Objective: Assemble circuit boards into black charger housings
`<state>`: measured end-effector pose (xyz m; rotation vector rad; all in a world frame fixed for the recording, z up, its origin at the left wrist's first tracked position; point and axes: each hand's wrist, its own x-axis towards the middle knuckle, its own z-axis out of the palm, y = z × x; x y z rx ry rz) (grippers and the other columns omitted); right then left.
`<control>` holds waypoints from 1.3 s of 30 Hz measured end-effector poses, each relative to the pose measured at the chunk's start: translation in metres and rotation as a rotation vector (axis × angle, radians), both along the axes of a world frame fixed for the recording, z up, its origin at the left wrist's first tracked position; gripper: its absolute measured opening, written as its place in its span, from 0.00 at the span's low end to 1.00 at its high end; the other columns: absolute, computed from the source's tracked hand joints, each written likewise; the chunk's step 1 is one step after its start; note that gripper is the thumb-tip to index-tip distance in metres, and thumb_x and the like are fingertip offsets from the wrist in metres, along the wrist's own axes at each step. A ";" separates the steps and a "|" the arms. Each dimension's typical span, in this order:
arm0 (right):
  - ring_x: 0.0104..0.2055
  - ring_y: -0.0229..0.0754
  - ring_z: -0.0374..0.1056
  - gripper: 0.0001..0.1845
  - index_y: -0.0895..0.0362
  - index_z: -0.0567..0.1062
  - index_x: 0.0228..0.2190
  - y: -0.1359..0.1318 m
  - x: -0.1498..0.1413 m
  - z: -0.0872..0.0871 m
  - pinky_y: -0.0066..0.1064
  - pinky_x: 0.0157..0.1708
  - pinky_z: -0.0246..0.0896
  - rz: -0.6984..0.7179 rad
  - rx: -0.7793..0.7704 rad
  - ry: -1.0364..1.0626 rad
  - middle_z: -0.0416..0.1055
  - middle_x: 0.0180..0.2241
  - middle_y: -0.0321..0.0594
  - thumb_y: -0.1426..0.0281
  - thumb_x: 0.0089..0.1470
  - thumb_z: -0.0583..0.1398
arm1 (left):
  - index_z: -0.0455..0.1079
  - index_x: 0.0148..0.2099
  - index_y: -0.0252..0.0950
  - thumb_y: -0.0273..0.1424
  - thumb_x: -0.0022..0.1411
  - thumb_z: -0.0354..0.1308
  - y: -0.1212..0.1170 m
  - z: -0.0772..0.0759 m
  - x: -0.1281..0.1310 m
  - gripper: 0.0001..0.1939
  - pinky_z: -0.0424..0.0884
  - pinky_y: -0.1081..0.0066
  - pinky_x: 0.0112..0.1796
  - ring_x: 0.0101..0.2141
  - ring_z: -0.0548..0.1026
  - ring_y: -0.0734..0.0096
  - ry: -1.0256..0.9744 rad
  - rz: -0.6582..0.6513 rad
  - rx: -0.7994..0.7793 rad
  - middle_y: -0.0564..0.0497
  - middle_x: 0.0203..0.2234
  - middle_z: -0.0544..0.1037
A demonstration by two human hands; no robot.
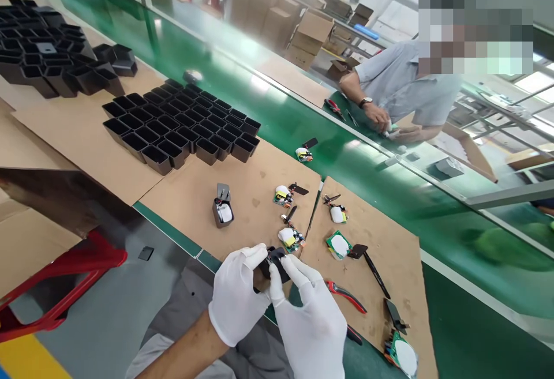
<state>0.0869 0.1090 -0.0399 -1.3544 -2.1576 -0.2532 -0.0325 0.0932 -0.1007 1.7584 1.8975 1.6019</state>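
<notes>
My left hand (238,295) and my right hand (309,318), both in white gloves, are closed around a small black plastic housing (283,276) at the table's front edge. Fingers cover much of it, so its inside is mostly hidden. Just beyond it lies a green circuit board (289,239) with a white pad and a black plug piece wired to it. Pliers (348,296) with red and black handles rest beside my right hand. To the left stands another black housing (223,216) with a white-padded board inside and its pronged plug cover tilted up.
Several empty black housings (158,160) stand in rows on cardboard (186,194) at the left. More circuit boards (340,245) and a black pen-like tool (376,275) lie to the right. Across the green conveyor (259,102), a co-worker's hands (381,119) handle something small. A red stool (52,298) stands lower left.
</notes>
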 end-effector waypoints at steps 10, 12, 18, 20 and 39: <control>0.46 0.48 0.79 0.19 0.47 0.78 0.56 0.008 0.021 -0.007 0.41 0.47 0.77 0.159 -0.099 -0.043 0.80 0.51 0.44 0.71 0.66 0.64 | 0.65 0.63 0.40 0.28 0.63 0.64 -0.002 -0.003 0.000 0.27 0.82 0.59 0.43 0.42 0.84 0.56 -0.057 0.014 -0.072 0.45 0.45 0.85; 0.46 0.49 0.79 0.19 0.46 0.77 0.57 0.010 0.024 -0.009 0.42 0.46 0.76 0.160 -0.093 -0.085 0.80 0.50 0.44 0.71 0.66 0.63 | 0.64 0.63 0.41 0.27 0.62 0.65 -0.002 -0.005 0.000 0.29 0.82 0.59 0.43 0.42 0.84 0.56 -0.059 0.013 -0.078 0.46 0.45 0.85; 0.43 0.50 0.75 0.17 0.50 0.78 0.54 0.011 0.026 -0.018 0.42 0.41 0.71 0.178 -0.061 -0.211 0.81 0.46 0.44 0.75 0.67 0.61 | 0.65 0.63 0.41 0.26 0.61 0.64 -0.001 -0.005 -0.001 0.29 0.81 0.60 0.43 0.41 0.84 0.58 -0.038 0.004 -0.056 0.46 0.45 0.85; 0.44 0.51 0.74 0.17 0.51 0.78 0.55 0.009 0.024 -0.020 0.42 0.41 0.71 0.163 -0.056 -0.213 0.80 0.46 0.46 0.75 0.68 0.59 | 0.65 0.63 0.40 0.25 0.62 0.63 -0.001 -0.003 -0.001 0.28 0.81 0.61 0.42 0.40 0.84 0.59 -0.031 -0.007 -0.034 0.46 0.45 0.85; 0.47 0.49 0.77 0.16 0.57 0.77 0.55 0.005 0.018 -0.029 0.41 0.47 0.78 0.181 -0.018 -0.020 0.80 0.49 0.50 0.68 0.69 0.62 | 0.70 0.56 0.37 0.21 0.60 0.60 0.008 -0.002 -0.009 0.21 0.84 0.61 0.44 0.41 0.83 0.59 0.021 -0.076 0.114 0.43 0.42 0.84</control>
